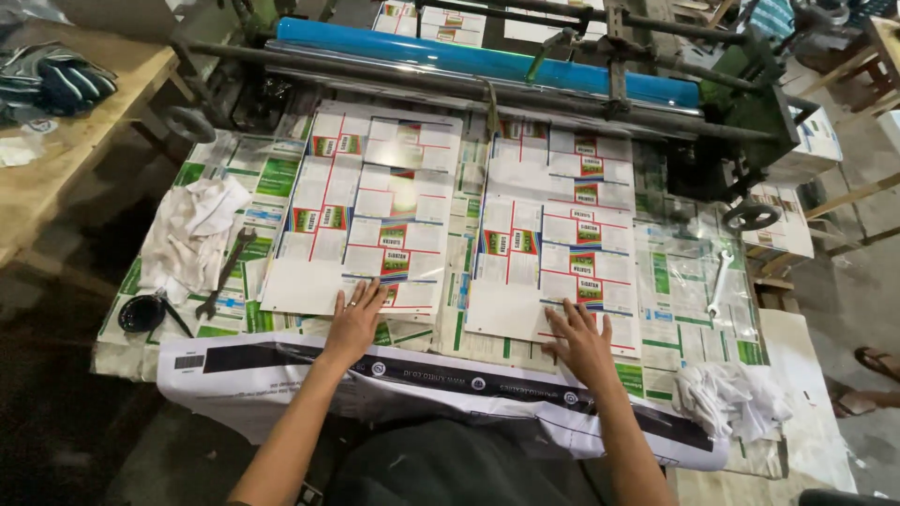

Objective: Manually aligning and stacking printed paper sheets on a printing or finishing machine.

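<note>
Two glossy printed carton sheets lie side by side on the machine's delivery table. My left hand [355, 319] rests flat, fingers spread, on the near edge of the left sheet [370, 201]. My right hand [578, 339] presses flat on the near edge of the right sheet [562, 244]. Neither hand grips anything. Both sheets run back toward a blue roller [487, 59] on the machine.
A white rag [187, 234], a dark wrench [225, 272] and a black round lid [141, 313] lie at the left. A silver wrench [719, 281] and another rag [731, 398] lie at the right. A wooden bench [66, 150] stands far left. Another person's sandalled feet [872, 379] show at the right edge.
</note>
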